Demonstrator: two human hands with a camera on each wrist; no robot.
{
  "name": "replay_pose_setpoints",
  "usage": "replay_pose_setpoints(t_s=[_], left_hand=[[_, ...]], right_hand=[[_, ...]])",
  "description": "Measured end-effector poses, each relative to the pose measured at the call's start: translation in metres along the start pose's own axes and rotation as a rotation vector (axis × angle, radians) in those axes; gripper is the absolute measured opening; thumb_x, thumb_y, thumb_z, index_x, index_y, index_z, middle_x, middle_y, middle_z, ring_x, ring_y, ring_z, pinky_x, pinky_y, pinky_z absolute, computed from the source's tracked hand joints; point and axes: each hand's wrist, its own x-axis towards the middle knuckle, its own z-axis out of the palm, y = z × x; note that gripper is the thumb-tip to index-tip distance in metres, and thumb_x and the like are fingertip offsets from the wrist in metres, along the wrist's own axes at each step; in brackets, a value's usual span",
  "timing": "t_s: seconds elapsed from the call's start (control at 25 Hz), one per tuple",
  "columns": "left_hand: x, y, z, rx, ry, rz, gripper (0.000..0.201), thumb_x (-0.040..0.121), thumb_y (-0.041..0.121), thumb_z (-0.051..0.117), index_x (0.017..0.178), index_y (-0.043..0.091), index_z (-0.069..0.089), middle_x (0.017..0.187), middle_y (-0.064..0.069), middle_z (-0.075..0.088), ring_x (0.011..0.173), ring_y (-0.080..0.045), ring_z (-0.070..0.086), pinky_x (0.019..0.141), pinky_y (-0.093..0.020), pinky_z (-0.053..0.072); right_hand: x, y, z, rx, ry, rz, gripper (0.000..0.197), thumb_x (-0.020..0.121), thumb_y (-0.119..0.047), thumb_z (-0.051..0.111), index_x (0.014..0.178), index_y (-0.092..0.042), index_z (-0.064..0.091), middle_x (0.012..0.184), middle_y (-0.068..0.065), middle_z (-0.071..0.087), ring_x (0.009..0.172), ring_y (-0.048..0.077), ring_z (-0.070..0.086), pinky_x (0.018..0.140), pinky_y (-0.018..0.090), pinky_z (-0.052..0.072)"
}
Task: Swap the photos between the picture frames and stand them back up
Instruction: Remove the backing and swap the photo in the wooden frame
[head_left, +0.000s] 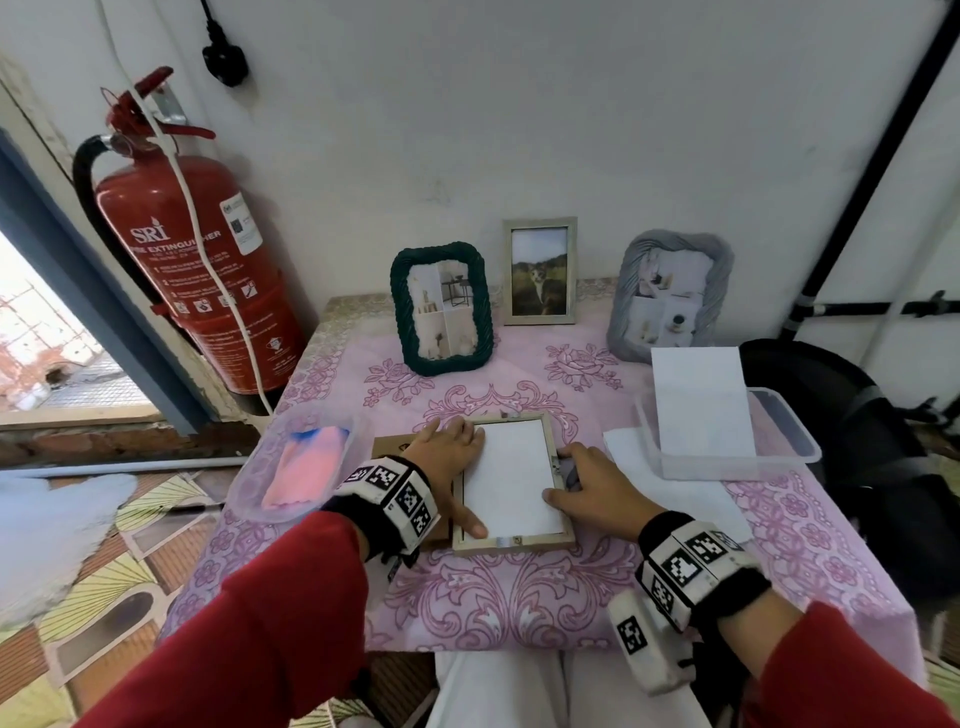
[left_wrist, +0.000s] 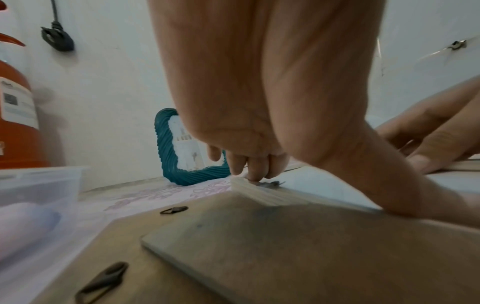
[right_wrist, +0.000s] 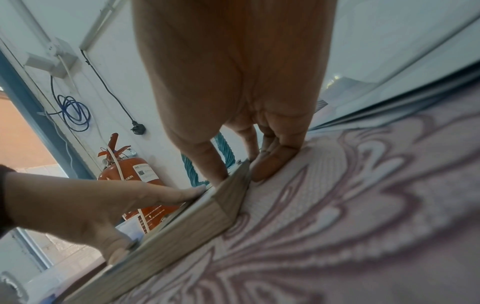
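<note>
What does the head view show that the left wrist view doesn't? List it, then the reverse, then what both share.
Only the head view: the cat photo frame and grey frame standing at the wall, the right tub holding white sheets, the white sheet filling the wooden frame, and both wrist bands.

Only the left wrist view: the metal clips on the backing board, and the left fingertips pressing the wooden frame's far corner.

Both: left hand, right hand, wooden frame, backing board, green frame, extinguisher, left tub.
</note>
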Motion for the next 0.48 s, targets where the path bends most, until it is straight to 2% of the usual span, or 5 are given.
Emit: replay_pose_setpoints(t_s=[0.2,0.48], left_hand=[[0.001,0.008,-0.007,0.028,0.001,-0.013,0.126,0.061,0.065,0.072,0.149,0.005,0.004,0.157,-0.015,0.005,0.147,-0.024,0.000,0.114,-0.042,-0.015],[-0.003,0.013,-0.009,0.047,0.018,-0.026,0.125,0.060,0.065,0.072,0.149,0.007,0.007,0.157,-0.014,0.010,0.147,-0.023,0.004,0.113,-0.048,-0.017]], right_hand=[[-0.002,0.000,-0.002,0.006,-0.004,-0.009,0.053,0.085,-0.025,0.063,0.131,-0.011,0.038,0.103,0.002,0.040,0.096,0.013,0.041,0.077,0.022,0.031],[-0.003,-0.001,-0.003,0.010,-0.001,-0.010,0.052,0.086,-0.027,0.063,0.129,-0.012,0.040,0.102,0.002,0.040,0.091,0.016,0.045,0.077,0.023,0.034]])
